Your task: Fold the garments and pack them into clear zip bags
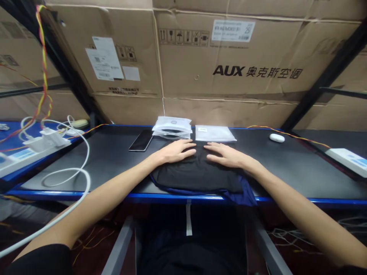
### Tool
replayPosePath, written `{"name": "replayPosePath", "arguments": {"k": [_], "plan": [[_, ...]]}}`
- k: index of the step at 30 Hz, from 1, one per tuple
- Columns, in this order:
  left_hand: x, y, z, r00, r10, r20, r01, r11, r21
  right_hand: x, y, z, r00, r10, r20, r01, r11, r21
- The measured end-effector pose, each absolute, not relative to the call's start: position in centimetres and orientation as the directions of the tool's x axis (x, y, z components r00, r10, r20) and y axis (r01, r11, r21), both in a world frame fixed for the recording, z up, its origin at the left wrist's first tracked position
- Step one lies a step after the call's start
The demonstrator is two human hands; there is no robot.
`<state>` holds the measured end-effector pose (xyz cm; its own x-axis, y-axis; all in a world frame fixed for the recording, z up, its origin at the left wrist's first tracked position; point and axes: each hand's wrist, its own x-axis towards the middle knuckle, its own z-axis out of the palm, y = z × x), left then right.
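Observation:
A black cloth item with dark blue edging (pixel 197 175) lies on the dark table top, its right corner hanging over the front edge. My left hand (pixel 178 150) rests flat on its upper left part, fingers stretched out. On the upper right part lies my right hand (pixel 225 154), also flat with fingers apart. Neither hand holds anything. Just beyond my left hand is a stack of white packets (pixel 172 126). A single flat white packet (pixel 215 133) lies beyond my right hand. Left of the stack sits a black phone (pixel 141 141).
At the left stands a power strip (pixel 34 152) with white plugs and a looping white cable (pixel 87 179). A small white case (pixel 276 138) and another power strip (pixel 348 160) are at the right. Large cardboard boxes (pixel 229 84) wall off the back, between black metal posts.

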<state>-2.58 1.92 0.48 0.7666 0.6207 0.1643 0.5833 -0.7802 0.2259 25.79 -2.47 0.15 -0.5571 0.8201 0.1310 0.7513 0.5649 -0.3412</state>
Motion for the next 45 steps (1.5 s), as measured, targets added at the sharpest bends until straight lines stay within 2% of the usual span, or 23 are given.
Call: {"name": "replayPosePath", "arguments": {"k": [3, 5, 9, 12, 15, 18, 21, 24, 26, 28, 33, 38, 42, 43, 45], "plan": [[-2.3, 3.2, 0.1, 0.712, 0.627, 0.317, 0.575, -0.779, 0.251, 26.7, -1.5, 0.4, -0.494, 0.808, 0.322, 0.758, 0.581, -0.296], [-2.2, 3.9, 0.0, 0.694, 0.632, 0.344, 0.567, -0.775, 0.278, 27.7, -0.9, 0.4, -0.398, 0.827, 0.397, 0.815, 0.517, -0.261], [-2.5, 4.2, 0.0, 0.682, 0.669, 0.297, 0.582, -0.741, 0.335, 29.4, 0.0, 0.2, -0.307, 0.884, 0.352, 0.9, 0.39, -0.195], [-2.5, 4.2, -0.1, 0.673, 0.687, 0.274, 0.598, -0.724, 0.344, 29.8, 0.2, 0.1, -0.323, 0.889, 0.325, 0.907, 0.389, -0.163], [-2.3, 4.4, -0.2, 0.683, 0.66, 0.314, 0.564, -0.749, 0.348, 29.7, 0.3, 0.1, -0.323, 0.88, 0.349, 0.905, 0.395, -0.159], [-2.2, 4.6, -0.2, 0.64, 0.641, 0.423, 0.504, -0.766, 0.4, 29.5, 0.1, 0.2, -0.288, 0.874, 0.392, 0.897, 0.389, -0.209], [-2.2, 4.2, 0.1, 0.518, 0.67, 0.532, 0.442, -0.742, 0.504, 29.4, -0.3, 0.7, -0.248, 0.884, 0.397, 0.861, 0.389, -0.329], [-2.3, 3.7, 0.7, 0.454, 0.694, 0.558, 0.369, -0.717, 0.591, 29.5, -1.0, 1.6, -0.326, 0.871, 0.368, 0.772, 0.47, -0.429], [-2.6, 3.3, 1.2, 0.475, 0.694, 0.541, 0.334, -0.711, 0.618, 29.5, -1.5, 2.4, -0.392, 0.853, 0.345, 0.728, 0.517, -0.451], [-3.0, 3.0, 1.8, 0.546, 0.662, 0.513, 0.328, -0.733, 0.596, 29.6, -2.0, 3.0, -0.438, 0.847, 0.299, 0.719, 0.531, -0.448], [-4.1, 2.2, 2.8, 0.814, 0.471, 0.34, 0.316, -0.85, 0.421, 29.4, -2.9, 3.3, -0.573, 0.798, 0.186, 0.704, 0.596, -0.386], [-4.1, 1.5, 3.2, 0.873, 0.43, 0.231, 0.345, -0.878, 0.332, 29.2, -3.4, 3.1, -0.625, 0.775, 0.096, 0.689, 0.606, -0.398], [-4.4, 1.1, 4.3, 0.872, 0.448, 0.196, 0.346, -0.848, 0.401, 28.9, -4.3, 4.0, -0.592, 0.793, 0.143, 0.672, 0.584, -0.454], [-4.7, 1.1, 4.7, 0.874, 0.462, 0.149, 0.355, -0.818, 0.453, 28.8, -4.6, 4.3, -0.588, 0.798, 0.131, 0.663, 0.569, -0.487], [-5.3, 0.9, 5.5, 0.884, 0.466, -0.034, 0.396, -0.709, 0.583, 28.5, -5.2, 4.8, -0.618, 0.786, 0.031, 0.633, 0.52, -0.574]]}}
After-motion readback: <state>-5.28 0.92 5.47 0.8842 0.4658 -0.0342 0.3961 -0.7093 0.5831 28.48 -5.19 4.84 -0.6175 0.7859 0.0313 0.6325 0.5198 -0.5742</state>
